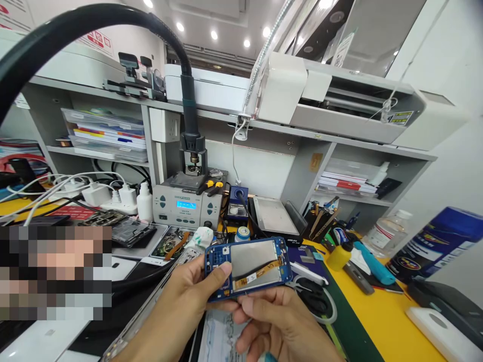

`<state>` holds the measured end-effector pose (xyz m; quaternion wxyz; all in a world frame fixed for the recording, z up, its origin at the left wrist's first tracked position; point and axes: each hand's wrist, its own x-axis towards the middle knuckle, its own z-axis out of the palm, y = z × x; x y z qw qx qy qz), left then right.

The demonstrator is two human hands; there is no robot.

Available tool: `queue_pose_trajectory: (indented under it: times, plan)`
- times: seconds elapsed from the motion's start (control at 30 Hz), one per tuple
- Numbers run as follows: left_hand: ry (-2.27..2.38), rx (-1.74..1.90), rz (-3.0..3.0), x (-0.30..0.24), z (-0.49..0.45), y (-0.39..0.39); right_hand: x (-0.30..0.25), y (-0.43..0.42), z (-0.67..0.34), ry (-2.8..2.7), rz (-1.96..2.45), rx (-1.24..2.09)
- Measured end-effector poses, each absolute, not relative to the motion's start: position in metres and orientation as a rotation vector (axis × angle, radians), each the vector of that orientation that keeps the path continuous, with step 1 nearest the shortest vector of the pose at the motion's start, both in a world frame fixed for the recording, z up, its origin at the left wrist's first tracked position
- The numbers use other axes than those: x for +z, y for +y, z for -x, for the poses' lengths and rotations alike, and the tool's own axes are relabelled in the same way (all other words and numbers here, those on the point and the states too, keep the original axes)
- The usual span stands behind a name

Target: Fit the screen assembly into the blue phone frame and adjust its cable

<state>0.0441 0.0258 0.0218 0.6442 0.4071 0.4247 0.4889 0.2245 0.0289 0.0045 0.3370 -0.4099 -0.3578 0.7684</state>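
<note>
A blue phone frame (249,266) with a bare metal plate and an orange flex cable is held flat above the bench, opened side up. My left hand (184,296) grips its left end, thumb on top near the corner. My right hand (275,322) supports it from below, fingers curled under the near edge. Both hands are closed on the phone frame.
A grey rework station (184,203) with a lit blue display stands behind, under a black flexible hose (188,100). Opened phones and boards (132,229) lie left. A yellow mat (381,311), a yellow bottle (338,255), tools, a clear bottle (388,231) and a blue box (437,241) are right.
</note>
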Motion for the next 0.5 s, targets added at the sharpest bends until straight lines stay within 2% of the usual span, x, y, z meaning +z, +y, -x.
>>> queue_pose_trajectory:
  times: [0.3, 0.37, 0.5]
  plan:
    - [0.932, 1.138, -0.853, 0.026, -0.039, 0.027, 0.014, 0.025, -0.254, -1.263, 1.165, 1.847]
    - [0.938, 1.174, -0.843, 0.029, -0.037, 0.028, 0.017, 0.024, -0.263, -1.515, 1.303, 1.594]
    - [0.948, 1.225, -0.823, 0.033, -0.034, 0.033, 0.024, 0.025, -0.267, -2.099, 1.46, 0.856]
